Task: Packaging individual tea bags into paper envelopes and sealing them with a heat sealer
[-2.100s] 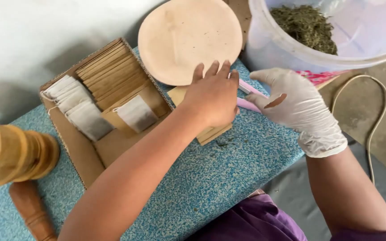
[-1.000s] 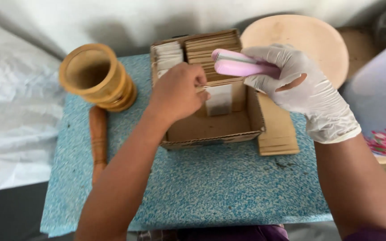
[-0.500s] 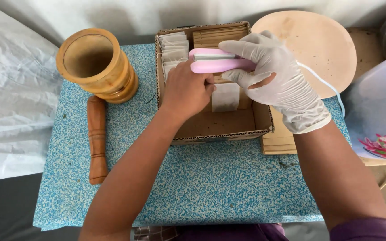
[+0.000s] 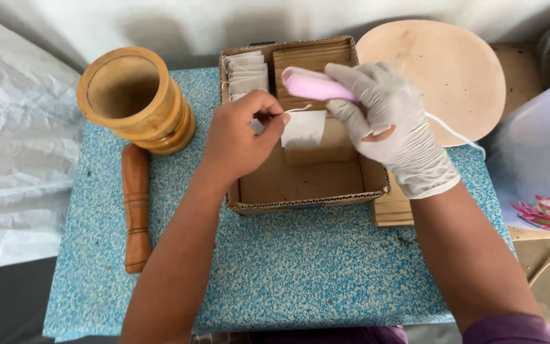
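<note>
My bare left hand (image 4: 242, 139) pinches a thin white string (image 4: 295, 109) tied to a white tea bag (image 4: 303, 129) that lies over the open cardboard box (image 4: 300, 191). My right hand (image 4: 393, 127), in a white glove, grips a pink handheld tool (image 4: 313, 85) above the box's back half, just right of the tea bag. A white cord (image 4: 456, 135) trails from that hand to the right. Inside the box, a stack of white tea bags (image 4: 246, 71) stands at the back left and a row of brown paper sleeves (image 4: 310, 56) at the back middle.
A wooden mortar (image 4: 136, 99) stands at the table's back left, a wooden pestle (image 4: 136, 207) lying in front of it. A round wooden board (image 4: 440, 73) sits at the back right. A clear plastic tub (image 4: 539, 165) stands off the blue speckled table's (image 4: 300, 274) right side.
My left hand has drawn back from the box's middle and now pinches the tea bag's string. The gloved right hand with the pink tool stays over the box.
</note>
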